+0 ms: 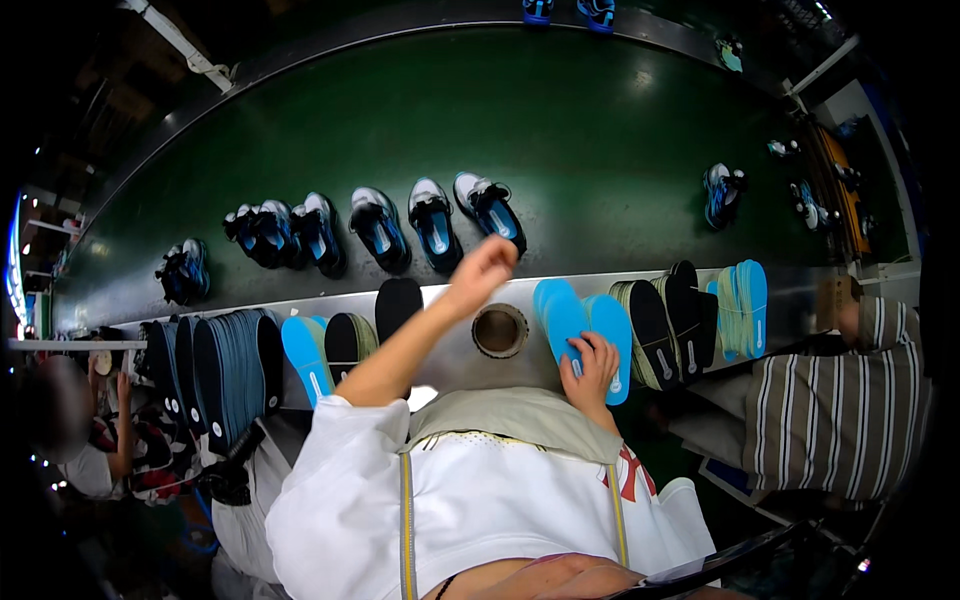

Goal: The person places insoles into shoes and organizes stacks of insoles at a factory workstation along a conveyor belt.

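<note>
My left hand (484, 272) reaches over the metal edge of the green belt, its fingers curled in. No object shows in it. It is nearest to the heel of a black, silver and blue sports shoe (493, 214), the rightmost of a row; from above I cannot tell whether they touch. My right hand (594, 368) lies with fingers spread on the front stack of bright blue insoles (609, 325). Another blue insole stack (560, 308) stands just left of it. Several similar shoes, among them a shoe (433, 222) with a blue insole inside, line the belt.
A round hole (499, 331) opens in the metal ledge. Black insoles (650, 335) stand to the right, dark insole stacks (228, 370) to the left. A lone shoe (720, 195) sits on the belt at right. A person in a striped top (835, 425) is at right, another person (100, 450) at left.
</note>
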Tool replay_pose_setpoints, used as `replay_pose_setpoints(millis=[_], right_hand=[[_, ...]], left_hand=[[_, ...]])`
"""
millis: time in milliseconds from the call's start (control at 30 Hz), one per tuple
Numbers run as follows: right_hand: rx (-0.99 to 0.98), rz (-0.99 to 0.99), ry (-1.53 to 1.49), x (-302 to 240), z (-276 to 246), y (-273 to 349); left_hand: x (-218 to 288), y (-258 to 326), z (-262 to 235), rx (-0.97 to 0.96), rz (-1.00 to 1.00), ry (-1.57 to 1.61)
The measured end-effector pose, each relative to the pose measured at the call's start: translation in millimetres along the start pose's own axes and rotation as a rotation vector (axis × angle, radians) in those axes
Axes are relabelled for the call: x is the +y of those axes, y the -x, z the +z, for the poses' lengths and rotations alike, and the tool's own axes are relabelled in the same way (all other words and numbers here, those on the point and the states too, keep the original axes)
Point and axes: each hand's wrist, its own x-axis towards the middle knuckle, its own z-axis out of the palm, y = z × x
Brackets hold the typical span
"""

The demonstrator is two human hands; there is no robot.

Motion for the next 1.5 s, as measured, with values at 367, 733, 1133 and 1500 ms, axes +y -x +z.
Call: replay_pose_setpoints(millis=[367,733,1133,1500], right_hand=[[0.014,-0.058,0.098,9.3,5.0,1.3],[0.013,-0.091,0.119,16.4,6.4,1.5],[-0.029,-0.107,0.105,23.7,2.9,-2.1],[-0.326,0.013,-0.869,-54.5,-73.4,-94.0]], left_hand=[[-54.9,58.2,43.4,0.129,0.266,-0.95],[-57.5,63.3,49.3,0.262,0.502,-1.082],[2.9,174.4,-30.9,0.863,0.167,-0.884],[28.9,290.1,-32.8,1.67,-0.015,0.258]])
